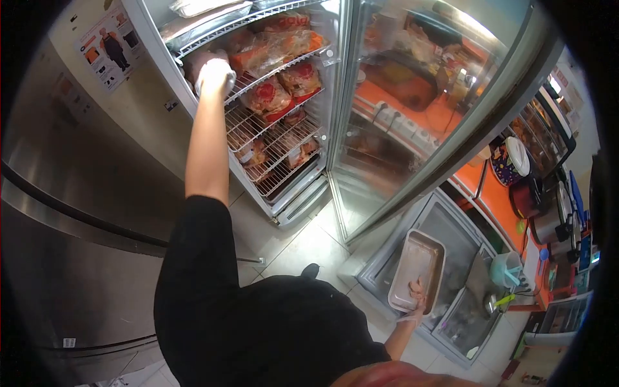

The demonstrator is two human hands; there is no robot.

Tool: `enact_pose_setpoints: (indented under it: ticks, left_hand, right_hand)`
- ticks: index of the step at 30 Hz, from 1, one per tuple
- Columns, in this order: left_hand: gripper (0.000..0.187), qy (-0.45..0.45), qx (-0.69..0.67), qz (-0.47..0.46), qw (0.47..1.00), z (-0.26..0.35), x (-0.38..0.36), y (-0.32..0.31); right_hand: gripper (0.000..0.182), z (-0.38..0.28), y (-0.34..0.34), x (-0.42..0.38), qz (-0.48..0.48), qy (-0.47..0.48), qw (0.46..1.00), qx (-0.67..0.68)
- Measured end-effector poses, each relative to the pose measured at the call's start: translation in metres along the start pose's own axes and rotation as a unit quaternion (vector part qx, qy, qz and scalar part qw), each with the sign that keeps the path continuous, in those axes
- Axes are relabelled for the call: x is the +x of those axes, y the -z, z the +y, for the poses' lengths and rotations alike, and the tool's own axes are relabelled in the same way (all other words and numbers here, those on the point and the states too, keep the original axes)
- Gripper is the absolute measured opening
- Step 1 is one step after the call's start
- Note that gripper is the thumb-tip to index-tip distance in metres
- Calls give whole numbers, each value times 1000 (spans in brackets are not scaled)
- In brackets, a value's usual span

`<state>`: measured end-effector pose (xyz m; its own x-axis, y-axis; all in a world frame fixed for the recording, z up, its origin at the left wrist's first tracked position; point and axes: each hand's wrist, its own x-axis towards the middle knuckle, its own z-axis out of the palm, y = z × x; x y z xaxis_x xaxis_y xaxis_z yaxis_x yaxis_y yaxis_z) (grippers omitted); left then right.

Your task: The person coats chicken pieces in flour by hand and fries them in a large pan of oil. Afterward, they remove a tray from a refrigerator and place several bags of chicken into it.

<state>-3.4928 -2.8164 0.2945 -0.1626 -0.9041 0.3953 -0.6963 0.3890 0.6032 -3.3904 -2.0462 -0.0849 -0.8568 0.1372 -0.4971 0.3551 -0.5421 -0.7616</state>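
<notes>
My left hand [216,74], in a clear plastic glove, reaches into an upright fridge at the level of its upper wire shelf [274,66]. Its fingers are hidden behind the back of the hand, close to a pinkish bagged item on the left. Just right of it lie bags of meat with orange packaging [280,50]. Low on the right, my right hand [418,308], also gloved, grips the near end of a rectangular metal tray [398,274]. Pinkish shapes show inside the tray by my fingers.
The glass fridge door [412,129] stands wide at right. Lower shelves hold packaged chicken [267,95] and more bags. A grey chest freezer [461,258] lies under the tray. Pots [548,209] line an orange counter [493,193]. A steel fridge [84,193] stands at left.
</notes>
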Motion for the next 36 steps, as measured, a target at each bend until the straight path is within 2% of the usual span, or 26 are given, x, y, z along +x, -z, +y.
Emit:
enact_pose_setpoints:
  ticks: [1, 4, 6, 8, 10, 12, 13, 14, 16, 17, 18, 19, 20, 21, 22, 23, 24, 25, 26, 28, 30, 31, 32, 33, 34, 36]
  left_hand:
    - [41, -268, 360, 1, 894, 7, -2, 11]
    - [37, -273, 282, -16, 920, 6, -12, 10]
    - [33, -268, 203, -33, 941, -2, -17, 12]
    - [29, -262, 124, -48, 956, -11, -12, 14]
    - [25, -376, 328, -12, 867, -46, 17, -13]
    - [28, -342, 250, -3, 906, -2, -29, 31]
    - [35, -424, 127, 134, 887, -36, -5, 3]
    - [25, -528, 58, 227, 816, -56, 12, -12]
    - [23, -526, 113, 301, 788, -76, 9, -15]
    - [24, -479, 187, 253, 820, -83, 15, -12]
    - [25, -428, 259, 201, 842, -90, 19, -12]
    - [27, -401, 139, 205, 882, -69, -28, 19]
    - [24, -352, 269, 137, 886, -76, -12, 14]
    - [26, -414, 25, 155, 897, -67, -31, 19]
    - [29, -445, -220, 160, 854, -55, -67, 35]
    - [29, -446, -224, 154, 853, -38, -109, 50]
    - [30, -292, -419, 100, 854, -16, -155, 66]
    - [31, -118, -585, 39, 802, -5, -187, 78]
    - [31, -117, -586, 38, 801, -4, -202, 83]
    - [29, -118, -529, -94, 835, -2, -225, 90]
    - [29, -163, -435, -164, 870, -11, -269, 92]
    - [29, -149, -418, -245, 862, -10, -296, 97]
    - [29, -135, -397, -325, 848, -9, -322, 101]
    - [27, -192, -420, -362, 810, -23, -344, 85]
    - [27, -290, -435, -348, 778, -16, -372, 90]
    - [29, -286, -443, -488, 696, -15, -411, 66]
  right_hand:
    - [59, -4, -11, -8, 4, -3, 1000, 2]
    - [55, -4, -18, -14, 37, 10, 999, -34]
    - [63, 13, 9, 4, -6, 47, 999, -28]
    - [61, 14, 11, 3, -13, 48, 999, -14]
    - [59, 9, 5, -3, -19, 52, 998, 0]
    - [75, 1, 3, -6, -12, 54, 998, -42]
    - [75, -1, 0, -6, 12, 52, 998, -27]
    - [75, -3, -1, -7, 15, 52, 998, -23]
    - [74, -11, -5, -11, 3, 84, 995, -48]
    - [57, -20, -23, -26, 36, 94, 995, -9]
    - [57, -18, -15, -22, 43, 95, 995, -5]
    - [46, -15, -1, -11, 79, 73, 994, 21]
    - [37, -12, 11, -3, 115, 52, 991, 47]
    - [46, -7, 24, 0, 98, 88, 991, 6]
    - [46, -8, 30, -4, 106, 90, 990, 8]
    - [45, -14, 25, -9, 76, 103, 991, 26]
    - [43, -18, 23, -13, 43, 115, 991, 45]
    - [47, -17, 36, -13, 23, 124, 991, 32]
    - [47, -21, 35, -21, 24, 125, 991, 32]
    - [50, -33, 24, -44, 145, 90, 984, 51]
    - [48, -25, 52, -41, 175, 102, 977, 68]
    - [48, -31, 49, -54, 202, 110, 972, 48]
    - [49, -35, 51, -64, 229, 119, 966, 27]
    - [51, -27, 71, -62, 240, 125, 962, 36]
    - [51, -29, 74, -68, 241, 125, 962, 36]
    - [44, -36, 77, -84, 220, 98, 969, 62]
